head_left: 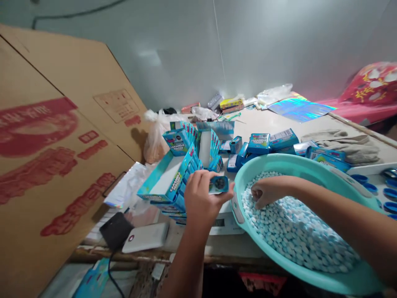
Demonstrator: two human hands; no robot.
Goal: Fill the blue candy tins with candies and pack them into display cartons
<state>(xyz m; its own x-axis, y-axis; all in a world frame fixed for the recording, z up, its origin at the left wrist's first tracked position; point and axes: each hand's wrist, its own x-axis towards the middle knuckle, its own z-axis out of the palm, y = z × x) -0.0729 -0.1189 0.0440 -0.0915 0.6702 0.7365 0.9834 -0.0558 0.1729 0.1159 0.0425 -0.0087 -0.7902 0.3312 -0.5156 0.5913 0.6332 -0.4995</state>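
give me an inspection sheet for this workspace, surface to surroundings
surface: pale table, crowded on the left and at the back
job's things: teal basin of pale blue tablets; small blue tin; open display carton; small blue boxes
clutter: plastic bag, shiny sheet, grey cloth, blue lids
hands: left hand holds the small blue tin beside the basin's rim; right hand lies curled in the tablets, grip unclear
cables: black cable hangs from a black block beside a white power bank
surroundings: large cardboard box on the left, grey wall behind
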